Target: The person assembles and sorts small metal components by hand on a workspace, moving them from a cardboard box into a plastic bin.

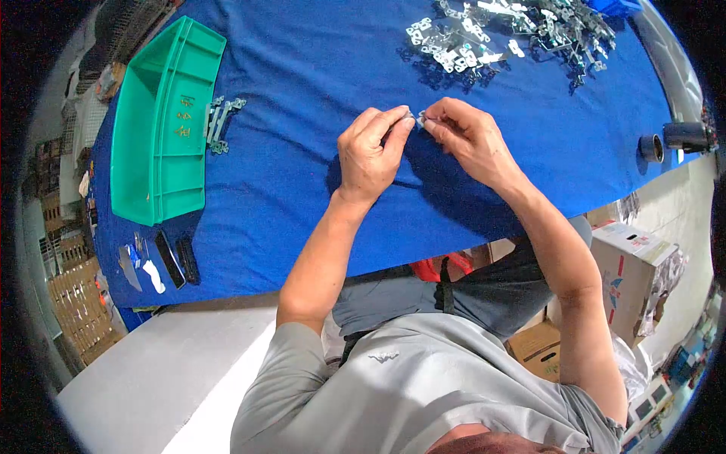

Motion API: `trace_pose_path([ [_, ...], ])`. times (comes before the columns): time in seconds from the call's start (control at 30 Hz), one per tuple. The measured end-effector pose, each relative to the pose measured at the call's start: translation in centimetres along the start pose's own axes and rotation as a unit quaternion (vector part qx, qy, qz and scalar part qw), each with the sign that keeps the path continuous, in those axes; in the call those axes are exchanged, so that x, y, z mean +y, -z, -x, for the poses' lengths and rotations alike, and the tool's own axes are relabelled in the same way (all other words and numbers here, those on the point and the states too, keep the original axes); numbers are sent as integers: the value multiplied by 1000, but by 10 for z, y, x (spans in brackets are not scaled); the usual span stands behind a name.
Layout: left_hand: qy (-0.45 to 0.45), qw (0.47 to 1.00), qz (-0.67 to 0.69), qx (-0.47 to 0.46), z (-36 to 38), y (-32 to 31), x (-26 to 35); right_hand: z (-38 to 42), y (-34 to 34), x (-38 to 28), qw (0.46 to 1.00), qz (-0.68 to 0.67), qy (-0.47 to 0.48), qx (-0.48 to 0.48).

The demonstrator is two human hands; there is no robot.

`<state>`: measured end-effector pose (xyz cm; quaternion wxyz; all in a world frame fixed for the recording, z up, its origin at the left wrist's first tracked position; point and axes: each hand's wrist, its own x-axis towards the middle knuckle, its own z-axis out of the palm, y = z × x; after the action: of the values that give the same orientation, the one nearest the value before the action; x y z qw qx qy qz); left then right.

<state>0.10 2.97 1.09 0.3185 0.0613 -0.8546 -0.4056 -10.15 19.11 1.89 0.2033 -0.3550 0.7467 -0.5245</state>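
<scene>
Bent at both elbows, with forearms angled inward over the cloth (280, 174). Pinching a small part (410, 116), possibly two, too tiny to tell, between closed thumb and forefinger of left hand (369, 147) and right hand (470, 138), almost tip to tip, nearer than the pile (546, 27).

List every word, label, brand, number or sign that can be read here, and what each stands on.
No text reads clearly enough to quote.
Green bin: yellowish marks on the side, too blurred to read.
Pale carton: red and blue print on one side, small print on top, too small to read.
Grey shirt: a dark emblem, no letters that I can make out.
</scene>
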Motion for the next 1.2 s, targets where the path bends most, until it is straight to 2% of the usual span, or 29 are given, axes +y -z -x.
trace_pose_path([
  [0.07, 8, 1000, -10, -12, 0, 2, 1, 0, -1, 1, 998, 40, 31, 25],
  [0.13, 17, 999, -20, -22, 1, 3, 1, -1, -1, 2, 995, -7, 57, 86],
  [0.17, 31, 999, -8, -14, 2, 2, -1, -1, 0, 2, 995, -7, 58, 85],
  [0.23, 45, 999, 2, -5, 2, 3, -1, -3, 5, 0, 982, -152, -61, 89],
  [0.27, 66, 998, 17, 10, 1, 5, -1, -3, 9, -3, 982, -153, -60, 88],
  [0.33, 86, 995, 32, 24, 0, 6, -1, -2, 17, -11, 962, -204, -167, -76],
  [0.37, 78, 996, 31, 26, 0, 5, -3, -2, 14, -12, 956, -206, -182, -103],
  [0.63, 88, 995, 35, 20, -1, 6, -1, 3, 4, -6, 980, -132, -122, -89],
  [0.7, 87, 995, 37, 17, 0, 6, -3, 2, 2, -1, 995, -58, -61, -44],
  [0.9, 94, 993, 54, 37, 1, 5, -4, 0, 7, -9, 988, -76, -112, -74],
  [1.13, 96, 994, 47, 31, 2, 4, -7, 1, 7, -11, 985, -101, -119, -75],
  [1.2, 80, 996, 40, 21, 2, 3, -6, 1, 6, -9, 990, -72, -101, -62],
])
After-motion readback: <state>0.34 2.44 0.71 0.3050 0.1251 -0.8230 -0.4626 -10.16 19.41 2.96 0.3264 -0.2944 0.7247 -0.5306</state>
